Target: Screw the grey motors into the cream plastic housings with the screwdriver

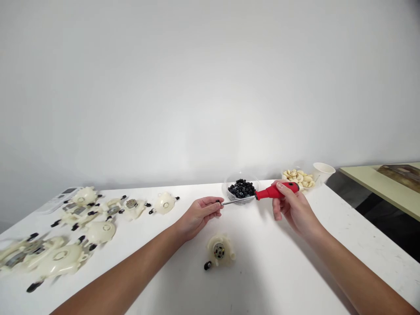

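Observation:
My right hand [290, 203] is wrapped around the red handle of a screwdriver [272, 191], its metal shaft pointing left. At the shaft's tip, my left hand [205, 212] pinches a small black piece [218, 202], mostly hidden by the fingertips. The tip meets that piece or lies right beside it. On the table below my hands lies a cream plastic housing [226, 257] with a round metal motor [219, 250] in its middle. A black rubber-like foot [208, 265] sticks out at its lower left. Behind the shaft stands a clear bowl [226, 187] of small black pieces [242, 188].
Several similar cream housings [100, 231] with black feet are spread over the left of the white table [262, 271]. A printed sheet [54, 203] lies at the back left. Cream-coloured small parts [298, 177] and a white cup [323, 171] stand at the back right, near a greenish surface [377, 183].

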The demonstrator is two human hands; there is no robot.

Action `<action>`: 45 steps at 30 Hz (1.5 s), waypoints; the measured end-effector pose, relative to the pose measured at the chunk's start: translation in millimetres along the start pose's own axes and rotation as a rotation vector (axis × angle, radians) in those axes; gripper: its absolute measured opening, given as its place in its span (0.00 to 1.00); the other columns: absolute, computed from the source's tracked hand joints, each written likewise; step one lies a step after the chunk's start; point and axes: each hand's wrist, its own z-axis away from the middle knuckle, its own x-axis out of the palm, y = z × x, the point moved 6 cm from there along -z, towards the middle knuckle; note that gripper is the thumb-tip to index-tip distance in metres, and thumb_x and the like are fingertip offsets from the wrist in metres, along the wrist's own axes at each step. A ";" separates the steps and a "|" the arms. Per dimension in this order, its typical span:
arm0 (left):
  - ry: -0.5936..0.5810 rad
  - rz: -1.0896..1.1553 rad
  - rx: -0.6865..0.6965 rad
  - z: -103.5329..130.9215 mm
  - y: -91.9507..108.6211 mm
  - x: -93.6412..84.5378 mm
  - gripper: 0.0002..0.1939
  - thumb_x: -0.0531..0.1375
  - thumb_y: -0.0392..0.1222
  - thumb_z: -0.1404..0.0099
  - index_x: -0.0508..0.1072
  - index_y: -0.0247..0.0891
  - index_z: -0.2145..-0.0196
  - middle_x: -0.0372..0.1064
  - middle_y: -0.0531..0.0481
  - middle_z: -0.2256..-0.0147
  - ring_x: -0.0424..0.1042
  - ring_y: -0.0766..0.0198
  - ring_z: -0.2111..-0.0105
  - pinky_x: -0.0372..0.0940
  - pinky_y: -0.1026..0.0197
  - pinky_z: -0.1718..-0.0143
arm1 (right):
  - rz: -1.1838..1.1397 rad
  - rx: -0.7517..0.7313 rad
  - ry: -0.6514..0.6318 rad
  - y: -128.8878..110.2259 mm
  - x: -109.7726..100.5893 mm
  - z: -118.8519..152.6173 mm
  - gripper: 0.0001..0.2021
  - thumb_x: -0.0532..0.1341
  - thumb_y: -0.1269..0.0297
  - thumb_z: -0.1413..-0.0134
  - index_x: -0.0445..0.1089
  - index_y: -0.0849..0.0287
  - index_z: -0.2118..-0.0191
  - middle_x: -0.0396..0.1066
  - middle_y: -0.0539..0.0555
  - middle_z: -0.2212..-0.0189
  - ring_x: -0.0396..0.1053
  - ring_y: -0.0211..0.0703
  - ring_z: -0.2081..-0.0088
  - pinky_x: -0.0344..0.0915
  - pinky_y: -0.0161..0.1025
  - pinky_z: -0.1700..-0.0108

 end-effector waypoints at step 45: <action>0.157 -0.125 0.105 2.7 0.3 -4.1 0.22 0.74 0.49 0.41 0.82 0.36 0.51 0.78 0.46 0.62 0.67 0.67 0.67 0.64 0.62 0.58 | 0.142 -0.039 0.073 9.6 -23.6 -17.9 0.10 0.59 0.56 0.37 0.66 0.56 0.63 0.77 0.53 0.76 0.71 0.45 0.80 0.66 0.41 0.74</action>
